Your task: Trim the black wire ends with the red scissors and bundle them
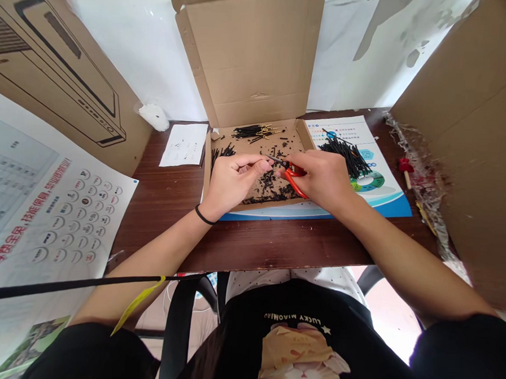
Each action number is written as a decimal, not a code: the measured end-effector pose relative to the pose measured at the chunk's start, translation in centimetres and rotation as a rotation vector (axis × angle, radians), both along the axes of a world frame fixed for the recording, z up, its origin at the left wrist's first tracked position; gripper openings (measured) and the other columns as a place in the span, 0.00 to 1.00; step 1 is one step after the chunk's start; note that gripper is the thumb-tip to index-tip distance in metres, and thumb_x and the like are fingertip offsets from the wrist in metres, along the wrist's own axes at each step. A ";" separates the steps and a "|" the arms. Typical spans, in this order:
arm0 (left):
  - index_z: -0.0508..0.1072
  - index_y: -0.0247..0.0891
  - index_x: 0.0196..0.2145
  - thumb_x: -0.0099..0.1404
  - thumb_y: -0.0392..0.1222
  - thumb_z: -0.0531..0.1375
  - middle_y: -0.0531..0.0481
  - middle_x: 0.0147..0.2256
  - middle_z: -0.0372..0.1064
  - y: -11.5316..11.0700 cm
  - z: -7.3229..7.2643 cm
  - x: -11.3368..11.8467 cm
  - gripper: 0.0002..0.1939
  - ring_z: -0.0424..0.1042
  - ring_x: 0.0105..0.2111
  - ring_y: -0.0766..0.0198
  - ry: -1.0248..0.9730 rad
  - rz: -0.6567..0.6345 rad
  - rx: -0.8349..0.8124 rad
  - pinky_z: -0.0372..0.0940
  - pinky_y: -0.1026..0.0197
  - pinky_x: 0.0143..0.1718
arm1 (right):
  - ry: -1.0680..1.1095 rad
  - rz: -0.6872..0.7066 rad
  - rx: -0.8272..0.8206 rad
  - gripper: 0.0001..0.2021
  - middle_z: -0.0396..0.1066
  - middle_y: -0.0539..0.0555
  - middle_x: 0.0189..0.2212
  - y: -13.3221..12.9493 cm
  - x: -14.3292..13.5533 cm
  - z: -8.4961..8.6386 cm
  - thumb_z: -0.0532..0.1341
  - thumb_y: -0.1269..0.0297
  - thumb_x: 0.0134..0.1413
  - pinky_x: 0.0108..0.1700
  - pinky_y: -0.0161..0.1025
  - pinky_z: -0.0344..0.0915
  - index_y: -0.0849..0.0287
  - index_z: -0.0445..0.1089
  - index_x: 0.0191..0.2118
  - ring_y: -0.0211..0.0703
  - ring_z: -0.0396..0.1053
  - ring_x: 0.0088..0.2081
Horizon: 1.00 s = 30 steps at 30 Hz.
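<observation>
Over an open cardboard box [254, 204], my right hand [324, 176] is closed round red-handled pliers or cutters [294, 183], their dark tip pointing left. Just left of that tip, my left hand [239, 180] has thumb and forefinger pinched together; what they hold is too small to make out. In the box, a bundle of black sticks with gold-coloured ends [256, 132] lies at the back, and more black sticks [223, 150] are at the left side. Small black pieces [268, 182] are scattered across its bottom.
A pile of black sticks [348, 155] rests on a printed sheet [389, 188] right of the box. A small white paper [183, 145] lies on the brown table [163, 193] at the left. Cardboard panels stand at both sides. Crumpled clear plastic [431, 193] runs along the right edge.
</observation>
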<state>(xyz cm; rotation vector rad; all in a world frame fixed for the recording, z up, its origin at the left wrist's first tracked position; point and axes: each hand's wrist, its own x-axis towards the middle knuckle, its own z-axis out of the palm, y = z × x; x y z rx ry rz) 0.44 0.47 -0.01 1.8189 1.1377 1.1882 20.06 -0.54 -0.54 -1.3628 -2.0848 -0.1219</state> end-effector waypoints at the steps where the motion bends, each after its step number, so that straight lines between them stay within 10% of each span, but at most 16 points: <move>1: 0.82 0.37 0.35 0.59 0.56 0.65 0.45 0.35 0.81 0.0 0.0 0.0 0.18 0.77 0.33 0.62 -0.013 0.006 -0.008 0.70 0.61 0.35 | 0.019 -0.009 -0.025 0.21 0.70 0.53 0.20 -0.1 -0.1 0.2 0.56 0.47 0.60 0.28 0.37 0.48 0.58 0.76 0.30 0.39 0.62 0.24; 30: 0.82 0.38 0.34 0.57 0.52 0.68 0.45 0.36 0.81 -0.3 -0.2 0.5 0.15 0.78 0.36 0.61 -0.136 0.050 -0.066 0.73 0.59 0.41 | 0.025 -0.020 -0.089 0.23 0.69 0.53 0.20 -0.3 -0.5 0.2 0.54 0.45 0.60 0.29 0.37 0.48 0.58 0.76 0.29 0.40 0.61 0.24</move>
